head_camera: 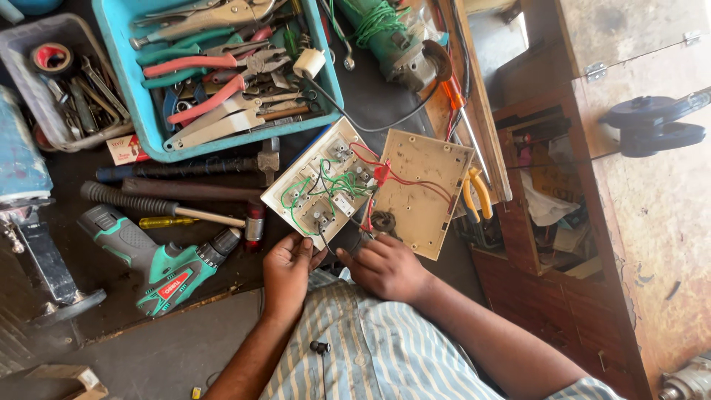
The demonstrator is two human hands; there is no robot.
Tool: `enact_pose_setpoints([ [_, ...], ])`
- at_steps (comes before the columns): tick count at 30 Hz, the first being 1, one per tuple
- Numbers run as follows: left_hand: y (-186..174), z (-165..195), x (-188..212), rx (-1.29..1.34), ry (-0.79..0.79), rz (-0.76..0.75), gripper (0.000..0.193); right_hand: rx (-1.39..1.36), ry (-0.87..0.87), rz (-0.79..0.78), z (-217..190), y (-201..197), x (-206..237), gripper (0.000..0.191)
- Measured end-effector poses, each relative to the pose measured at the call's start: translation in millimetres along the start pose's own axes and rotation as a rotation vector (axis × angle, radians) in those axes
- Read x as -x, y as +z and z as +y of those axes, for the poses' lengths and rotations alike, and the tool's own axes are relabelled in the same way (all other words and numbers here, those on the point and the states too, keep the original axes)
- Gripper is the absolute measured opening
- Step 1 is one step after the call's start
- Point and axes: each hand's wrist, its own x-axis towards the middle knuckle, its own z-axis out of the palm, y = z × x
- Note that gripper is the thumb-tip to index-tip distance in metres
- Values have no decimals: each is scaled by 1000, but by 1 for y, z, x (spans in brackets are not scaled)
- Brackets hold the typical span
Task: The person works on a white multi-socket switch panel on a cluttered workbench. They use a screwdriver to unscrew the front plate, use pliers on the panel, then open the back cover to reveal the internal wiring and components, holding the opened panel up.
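An opened switchboard lies on the dark workbench: a white front panel turned face down, with green and red wires running to its beige back box. My left hand pinches a wire at the panel's near edge. Beside it my right hand is closed around a dark handle, apparently a tool, pointed at the same spot; the tip is hidden.
A turquoise tray full of pliers and cutters sits at the top left, a grey tub of spanners beside it. Hammers, a green cordless drill, an angle grinder and yellow-handled pliers surround the board. Wooden cabinet at the right.
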Motion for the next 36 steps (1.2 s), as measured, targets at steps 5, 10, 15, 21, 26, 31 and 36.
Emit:
enact_pose_setpoints([
  [5, -5, 4, 1, -100, -29, 16, 25, 27, -42, 356, 3, -1, 31, 23],
  [10, -8, 4, 0, -201, -43, -17, 25, -111, 734, 688, -3, -6, 74, 36],
  [15, -4, 6, -1, -376, 44, -9, 26, -308, 800, 526, 28, -10, 91, 97],
  [21, 6, 4, 2, -420, 85, 71, 25, -239, 609, 311, 68, -12, 101, 112],
  [26, 11, -3, 3, -501, 171, 149, 27, -388, 556, 271, 97, -10, 111, 103],
  [31, 14, 4, 8, -501, 202, 161, 30, -439, 591, 183, 104, -25, 107, 110],
  [36, 12, 10, 7, -494, 255, 144, 30, -422, 509, 238, 108, -36, 93, 119],
])
